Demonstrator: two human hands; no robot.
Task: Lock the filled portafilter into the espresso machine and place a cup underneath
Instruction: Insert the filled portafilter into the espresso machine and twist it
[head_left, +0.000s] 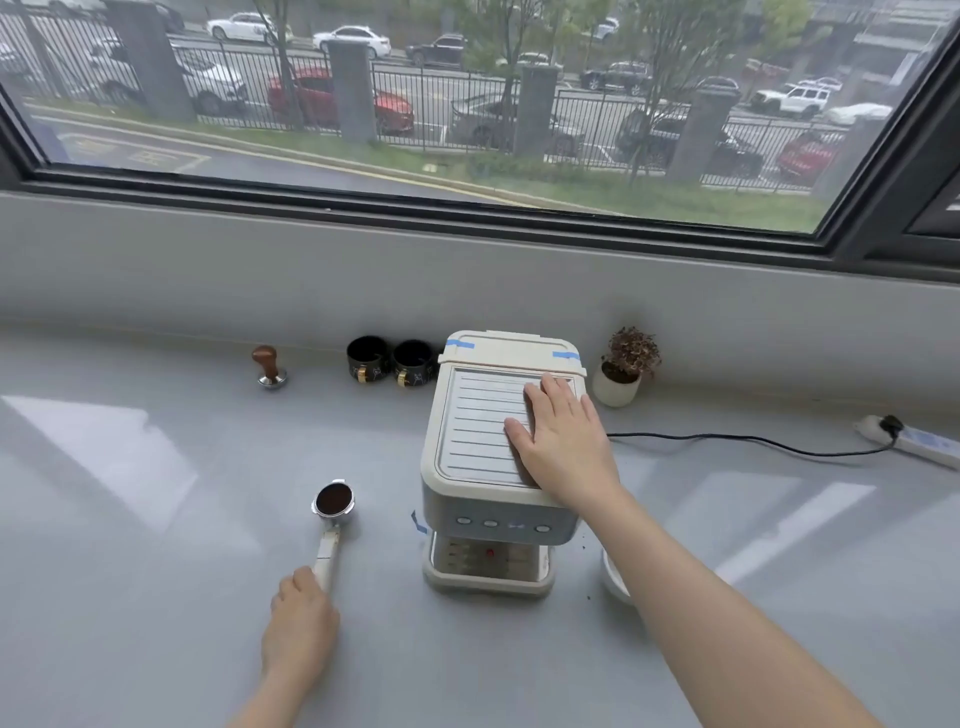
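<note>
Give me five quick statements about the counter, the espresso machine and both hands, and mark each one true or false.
1. The left hand grips the portafilter by its handle. True.
2. The portafilter is locked into the machine. False: it is out on the counter, left of the machine, basket up with dark grounds showing.
3. The right hand lies flat on top of the machine. True.
4. A cup stands on the drip tray. False: the tray is bare; the two black cups stand by the wall behind, left of the machine.
5. The tamper sits on top of the machine. False: it stands on the counter near the wall, left of the cups.
</note>
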